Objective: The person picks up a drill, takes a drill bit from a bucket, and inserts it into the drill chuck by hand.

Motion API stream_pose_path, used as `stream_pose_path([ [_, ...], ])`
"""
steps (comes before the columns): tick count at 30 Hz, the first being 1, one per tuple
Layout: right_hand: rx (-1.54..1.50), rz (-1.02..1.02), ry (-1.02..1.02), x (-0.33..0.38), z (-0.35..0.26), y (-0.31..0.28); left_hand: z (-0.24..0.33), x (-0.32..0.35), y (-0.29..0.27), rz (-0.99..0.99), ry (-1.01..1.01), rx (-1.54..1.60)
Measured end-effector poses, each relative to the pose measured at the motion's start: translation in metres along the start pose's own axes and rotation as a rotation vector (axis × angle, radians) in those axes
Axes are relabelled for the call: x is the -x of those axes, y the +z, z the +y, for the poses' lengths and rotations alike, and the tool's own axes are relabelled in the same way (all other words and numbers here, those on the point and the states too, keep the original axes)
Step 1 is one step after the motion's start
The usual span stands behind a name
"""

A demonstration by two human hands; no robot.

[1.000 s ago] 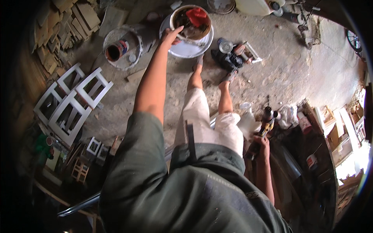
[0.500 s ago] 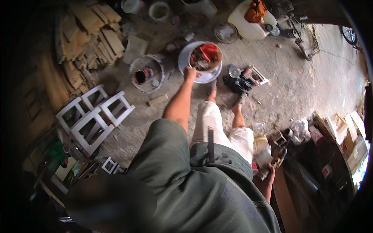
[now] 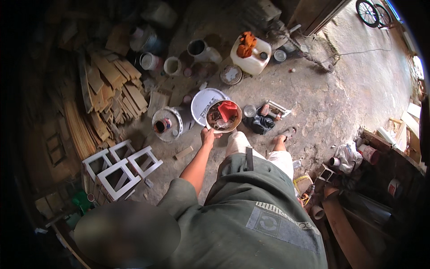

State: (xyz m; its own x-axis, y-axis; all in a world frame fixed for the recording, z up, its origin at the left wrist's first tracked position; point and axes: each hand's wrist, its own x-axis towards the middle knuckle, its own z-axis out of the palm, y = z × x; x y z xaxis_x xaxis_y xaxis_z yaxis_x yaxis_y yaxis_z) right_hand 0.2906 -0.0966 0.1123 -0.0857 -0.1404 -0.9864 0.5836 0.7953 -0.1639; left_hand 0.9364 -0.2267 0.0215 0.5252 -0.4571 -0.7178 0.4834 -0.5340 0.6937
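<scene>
1. The left hand (image 3: 208,137) grips the near left part of the bucket (image 3: 238,119) at its rim, fingers closed on it.
2. The bucket is out in front of the body, its mouth facing up; a red piece (image 3: 227,110) and brownish scraps lie inside.
3. The right hand is hidden from view, so I cannot tell how its fingers stand.
4. A round white lid (image 3: 202,103) shows just beyond the bucket, which overlaps its edge; I cannot tell if they touch.
5. Left of the lid is a drum (image 3: 182,120), with a dark-mouthed tin (image 3: 161,126) on top.
6. To the bucket's right, a black bag (image 3: 261,125) lies on the floor (image 3: 313,103), beside a silver tin (image 3: 249,110).
7. Farther off stands a white jug (image 3: 243,62) with an orange cloth (image 3: 246,44) on it.
8. White frames (image 3: 117,181) stand near the wood pile (image 3: 112,76) at left.
</scene>
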Motion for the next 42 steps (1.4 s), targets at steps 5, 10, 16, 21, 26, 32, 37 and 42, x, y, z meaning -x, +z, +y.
stream_pose_path([
  [5,0.040,0.064,-0.100,-0.100,-0.066,-0.068,0.043,0.052,0.125,0.057,0.118,-0.080],
  [10,-0.019,0.104,-0.235,-0.097,-0.182,-0.056,0.064,0.062,0.280,0.005,0.176,-0.017],
  [16,-0.150,0.321,-0.423,-0.114,-0.307,-0.075,0.097,0.089,0.454,-0.116,0.119,0.054],
  [21,-0.342,0.337,-0.481,-0.135,-0.357,-0.076,0.091,0.039,0.588,-0.190,-0.013,-0.063],
  [26,-0.582,0.407,-0.471,-0.218,-0.366,-0.078,0.087,-0.017,0.742,-0.232,-0.074,-0.200],
  [32,-0.642,0.308,-0.069,-0.194,-0.548,-0.042,0.108,-0.082,0.917,-0.378,-0.273,-0.301],
  [37,-0.751,0.267,0.104,-0.212,-0.643,-0.038,0.191,0.019,1.145,-0.355,0.085,-0.502],
  [42,-0.705,0.279,-0.043,-0.222,-0.804,-0.027,0.214,-0.004,1.324,-0.493,0.150,-0.491],
])
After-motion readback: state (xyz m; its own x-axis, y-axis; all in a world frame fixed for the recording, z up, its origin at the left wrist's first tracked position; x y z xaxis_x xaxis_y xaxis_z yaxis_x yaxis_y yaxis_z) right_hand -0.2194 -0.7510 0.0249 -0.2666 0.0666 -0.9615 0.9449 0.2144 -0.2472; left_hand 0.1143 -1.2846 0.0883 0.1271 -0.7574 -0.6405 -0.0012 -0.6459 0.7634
